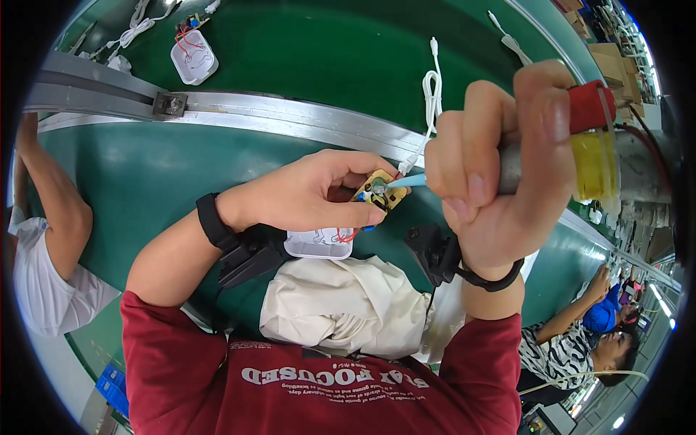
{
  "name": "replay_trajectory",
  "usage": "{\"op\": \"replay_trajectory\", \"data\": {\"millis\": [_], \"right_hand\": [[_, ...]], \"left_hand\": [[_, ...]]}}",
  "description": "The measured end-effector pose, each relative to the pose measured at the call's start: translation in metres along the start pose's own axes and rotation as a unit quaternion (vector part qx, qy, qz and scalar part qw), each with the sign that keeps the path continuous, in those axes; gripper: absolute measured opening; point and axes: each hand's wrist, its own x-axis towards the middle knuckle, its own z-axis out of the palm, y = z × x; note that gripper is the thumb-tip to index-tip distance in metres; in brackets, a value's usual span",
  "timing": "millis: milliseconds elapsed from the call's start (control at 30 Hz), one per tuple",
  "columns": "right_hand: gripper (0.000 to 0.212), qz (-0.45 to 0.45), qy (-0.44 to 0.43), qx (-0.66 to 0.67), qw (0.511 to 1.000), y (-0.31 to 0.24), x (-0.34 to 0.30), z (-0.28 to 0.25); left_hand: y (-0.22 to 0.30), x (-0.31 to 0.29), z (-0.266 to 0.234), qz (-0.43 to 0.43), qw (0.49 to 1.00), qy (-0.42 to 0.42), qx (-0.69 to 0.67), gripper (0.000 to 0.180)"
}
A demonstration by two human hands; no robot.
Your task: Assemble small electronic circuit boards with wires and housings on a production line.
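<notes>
My left hand (304, 192) pinches a small circuit board (392, 196) by its edges, thumb in front and fingers behind. Green, black and blue components sit on the board. In my right hand (500, 167) is a grey cylindrical glue dispenser (512, 163), with a yellow band (594, 167) and a red part (591, 106) at its far end. Its pale blue nozzle (410, 181) reaches the board's components; whether it touches them I cannot tell. Below the board lies a white plastic housing (319, 245), with red wires running up toward the board.
A bundle of cream cloth (344, 301) lies by my body. A metal rail (268, 112) divides the green bench from a green belt (326, 58), which carries another white housing (194, 64) and white cables (432, 90). Other people sit at left (54, 254) and right (562, 333).
</notes>
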Motion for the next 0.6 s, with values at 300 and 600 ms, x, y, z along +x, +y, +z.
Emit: {"op": "replay_trajectory", "data": {"millis": [300, 600], "right_hand": [[0.032, 0.016, 0.041, -0.005, 0.999, -0.006, 0.009, 0.006], [0.036, 0.015, -0.002, 0.050, 0.999, -0.027, 0.007, -0.002]], "left_hand": [[-0.001, -0.001, -0.004, 0.005, 1.000, -0.005, 0.003, 0.043], [0.012, 0.001, -0.003, 0.043, 0.998, 0.044, 0.028, 0.043]]}}
